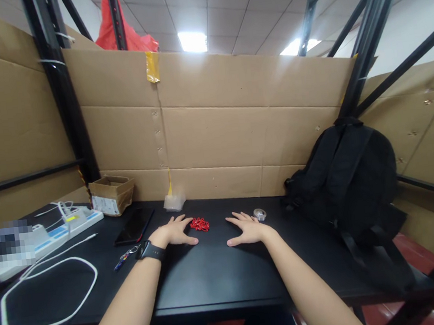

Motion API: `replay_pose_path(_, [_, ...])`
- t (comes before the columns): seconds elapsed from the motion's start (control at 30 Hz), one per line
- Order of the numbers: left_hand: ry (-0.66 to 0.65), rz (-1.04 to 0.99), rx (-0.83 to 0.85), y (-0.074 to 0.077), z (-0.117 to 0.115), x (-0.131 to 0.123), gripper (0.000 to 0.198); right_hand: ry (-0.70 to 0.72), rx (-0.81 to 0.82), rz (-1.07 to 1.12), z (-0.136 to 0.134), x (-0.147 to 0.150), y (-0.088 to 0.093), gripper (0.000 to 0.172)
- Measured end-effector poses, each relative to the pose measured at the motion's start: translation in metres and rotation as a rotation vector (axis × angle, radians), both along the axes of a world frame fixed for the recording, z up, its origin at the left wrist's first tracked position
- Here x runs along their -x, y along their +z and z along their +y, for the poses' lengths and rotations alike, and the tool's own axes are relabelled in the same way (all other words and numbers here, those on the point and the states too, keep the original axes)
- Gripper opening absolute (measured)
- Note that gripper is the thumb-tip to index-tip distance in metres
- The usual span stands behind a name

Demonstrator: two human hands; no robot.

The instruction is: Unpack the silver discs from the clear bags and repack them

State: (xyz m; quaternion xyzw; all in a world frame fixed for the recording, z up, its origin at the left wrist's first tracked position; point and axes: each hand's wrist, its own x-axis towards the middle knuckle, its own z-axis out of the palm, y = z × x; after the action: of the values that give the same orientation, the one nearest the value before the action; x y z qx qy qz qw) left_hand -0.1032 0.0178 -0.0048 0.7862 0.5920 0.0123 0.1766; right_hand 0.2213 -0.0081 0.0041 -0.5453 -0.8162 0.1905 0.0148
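Note:
My left hand (175, 231) lies flat on the black table (217, 276), fingers spread and nothing in it. A dark watch (151, 250) is strapped round that wrist. Just right of its fingertips sits a small heap of tangled red cord-like pieces (199, 224); I cannot make out their exact kind. My right hand (246, 227) also rests palm down with its fingers apart, holding nothing. Close beyond its fingers is a small roll of clear tape (260, 214). The red heap lies between the two hands, nearer the left one.
On the left are a power strip (54, 239), a white cable (96, 273), a phone (133, 226), keys (128, 255) and an open cardboard box (112, 194). A clear plastic packet (174, 202) lies by the cardboard wall (214, 137). A black backpack (352, 179) stands at the right.

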Motion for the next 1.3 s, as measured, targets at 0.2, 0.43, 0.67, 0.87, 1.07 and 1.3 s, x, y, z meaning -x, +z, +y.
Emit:
replay_pose_path(0.2, [-0.014,0.012,0.007,0.003,-0.001,-0.002,0.116,0.064,-0.085,0.106,0.006,-0.008,-0.003,0.095])
replay_pose_path(0.43, [-0.095,0.010,-0.094,0.002,0.004,0.007,0.097,-0.208,-0.472,0.372,0.030,-0.068,-0.003,0.040])
replay_pose_path(0.67, [-0.142,-0.128,-0.254,0.003,0.007,0.009,0.076,-0.288,-0.367,0.304,0.035,-0.099,-0.011,0.038])
replay_pose_path(0.87, [-0.195,-0.210,-0.449,0.005,0.000,-0.023,0.046,-0.298,-0.351,0.315,0.034,-0.093,-0.008,0.034])
replay_pose_path(1.07, [-0.278,-0.190,-0.569,0.006,-0.011,-0.047,0.024,-0.293,-0.385,0.299,0.033,-0.093,-0.007,0.027])
replay_pose_path(1.3, [-0.291,-0.149,-0.579,0.007,-0.015,-0.056,0.015,-0.285,-0.390,0.276,0.033,-0.092,-0.007,0.026])
